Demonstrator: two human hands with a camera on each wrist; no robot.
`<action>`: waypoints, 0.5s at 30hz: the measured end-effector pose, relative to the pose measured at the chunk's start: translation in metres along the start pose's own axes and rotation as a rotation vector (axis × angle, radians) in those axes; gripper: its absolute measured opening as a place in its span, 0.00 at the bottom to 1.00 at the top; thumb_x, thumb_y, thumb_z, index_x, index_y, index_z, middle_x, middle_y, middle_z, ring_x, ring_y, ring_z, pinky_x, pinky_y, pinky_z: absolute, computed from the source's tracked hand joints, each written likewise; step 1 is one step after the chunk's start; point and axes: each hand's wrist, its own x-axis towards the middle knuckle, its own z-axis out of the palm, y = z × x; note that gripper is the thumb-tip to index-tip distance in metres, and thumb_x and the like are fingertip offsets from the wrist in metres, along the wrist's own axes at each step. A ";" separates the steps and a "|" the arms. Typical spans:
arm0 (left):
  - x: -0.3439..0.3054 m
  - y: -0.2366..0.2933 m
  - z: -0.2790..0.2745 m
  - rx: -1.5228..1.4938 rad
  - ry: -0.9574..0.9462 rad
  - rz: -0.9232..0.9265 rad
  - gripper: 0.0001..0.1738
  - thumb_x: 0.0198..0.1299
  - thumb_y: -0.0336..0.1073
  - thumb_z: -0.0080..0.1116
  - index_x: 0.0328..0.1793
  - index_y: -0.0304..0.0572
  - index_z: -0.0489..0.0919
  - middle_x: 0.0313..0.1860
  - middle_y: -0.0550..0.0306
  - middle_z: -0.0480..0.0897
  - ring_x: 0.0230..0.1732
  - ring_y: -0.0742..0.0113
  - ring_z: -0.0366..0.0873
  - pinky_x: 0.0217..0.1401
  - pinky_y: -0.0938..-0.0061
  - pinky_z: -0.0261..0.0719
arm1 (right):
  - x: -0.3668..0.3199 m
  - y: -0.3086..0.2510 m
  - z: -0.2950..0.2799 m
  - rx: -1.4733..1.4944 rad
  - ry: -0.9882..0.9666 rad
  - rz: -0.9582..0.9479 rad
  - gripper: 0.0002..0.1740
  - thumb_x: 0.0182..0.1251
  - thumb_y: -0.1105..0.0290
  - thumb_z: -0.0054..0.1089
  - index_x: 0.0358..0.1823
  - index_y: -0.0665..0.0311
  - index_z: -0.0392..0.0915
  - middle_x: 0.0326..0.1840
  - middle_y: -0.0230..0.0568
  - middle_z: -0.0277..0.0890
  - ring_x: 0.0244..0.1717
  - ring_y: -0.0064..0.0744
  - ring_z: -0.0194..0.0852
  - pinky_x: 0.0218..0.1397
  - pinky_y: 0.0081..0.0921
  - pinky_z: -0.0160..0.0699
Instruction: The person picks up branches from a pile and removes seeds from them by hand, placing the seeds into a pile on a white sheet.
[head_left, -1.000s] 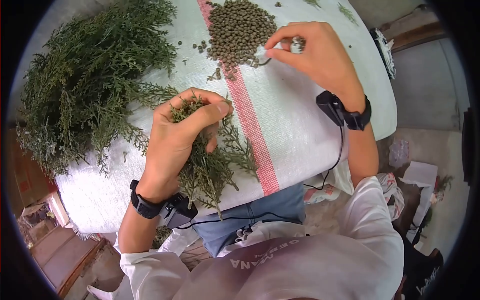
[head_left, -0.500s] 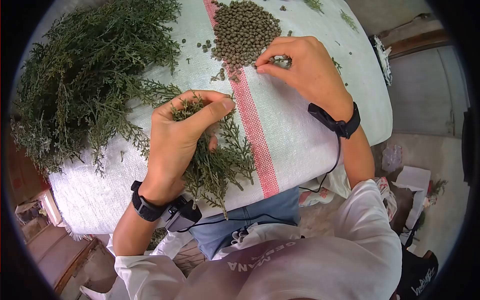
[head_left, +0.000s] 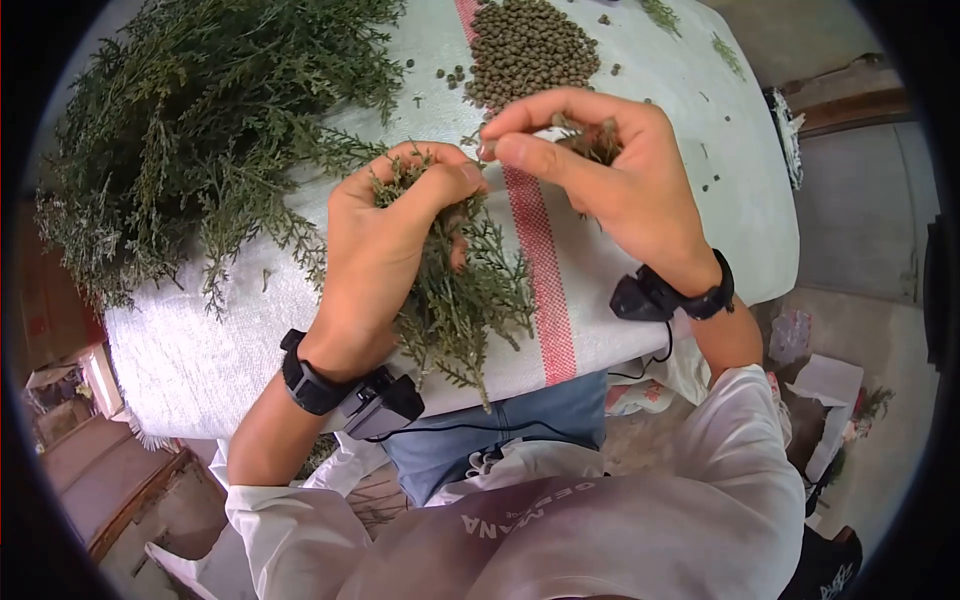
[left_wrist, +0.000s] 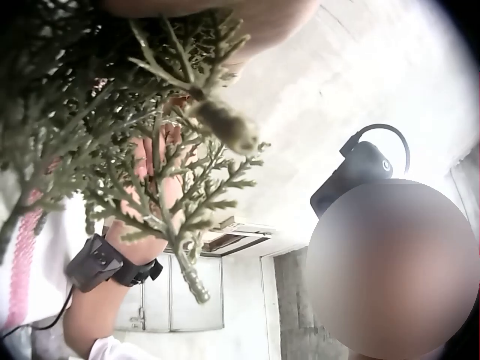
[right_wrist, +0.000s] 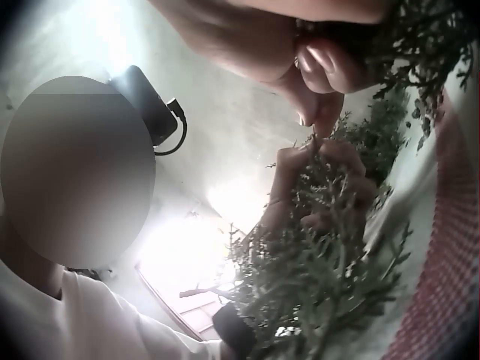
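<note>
Left grip [head_left: 372,250] curled round scaly green sprigs [head_left: 468,300]; right grip [head_left: 635,185] pinching thin sprig tip [right_wrist: 316,133]; round brown seeds [head_left: 532,55] heaped nearby.

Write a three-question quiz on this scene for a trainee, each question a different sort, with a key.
1. True or false: the left hand holds leafy sprigs.
2. What colour is the stripe on the white woven surface? A: blue. B: red. C: black.
3. Fill in: in the head view, the large heap of greenery lies to the ____ of the pile of small brown balls.

Key: 1 true; 2 B; 3 left.
</note>
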 end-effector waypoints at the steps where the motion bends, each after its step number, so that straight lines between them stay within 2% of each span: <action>1: -0.001 0.000 0.000 -0.017 0.001 0.016 0.06 0.63 0.31 0.61 0.41 0.34 0.82 0.36 0.56 0.84 0.26 0.78 0.75 0.25 0.79 0.75 | -0.001 0.000 0.003 0.008 0.003 0.005 0.10 0.68 0.68 0.68 0.47 0.64 0.85 0.30 0.23 0.82 0.20 0.04 0.58 0.21 0.11 0.49; 10: -0.005 -0.004 0.003 -0.064 0.013 0.090 0.06 0.63 0.29 0.63 0.41 0.33 0.81 0.36 0.57 0.83 0.27 0.78 0.76 0.24 0.80 0.75 | -0.007 0.003 0.008 0.122 -0.015 0.108 0.12 0.69 0.67 0.68 0.49 0.66 0.84 0.24 0.19 0.73 0.17 0.04 0.51 0.18 0.12 0.44; 13: -0.006 -0.004 0.004 -0.057 0.007 0.108 0.06 0.63 0.29 0.64 0.41 0.33 0.82 0.36 0.58 0.83 0.28 0.78 0.76 0.25 0.80 0.75 | -0.008 -0.003 0.007 0.237 -0.028 0.228 0.11 0.69 0.69 0.67 0.48 0.67 0.83 0.25 0.21 0.75 0.16 0.05 0.51 0.18 0.12 0.44; 15: -0.007 -0.005 0.004 -0.049 -0.002 0.122 0.06 0.63 0.29 0.64 0.40 0.33 0.82 0.36 0.58 0.83 0.29 0.78 0.77 0.25 0.80 0.76 | -0.008 -0.002 0.007 0.219 -0.024 0.218 0.11 0.69 0.70 0.67 0.49 0.68 0.83 0.25 0.22 0.75 0.16 0.05 0.51 0.18 0.12 0.45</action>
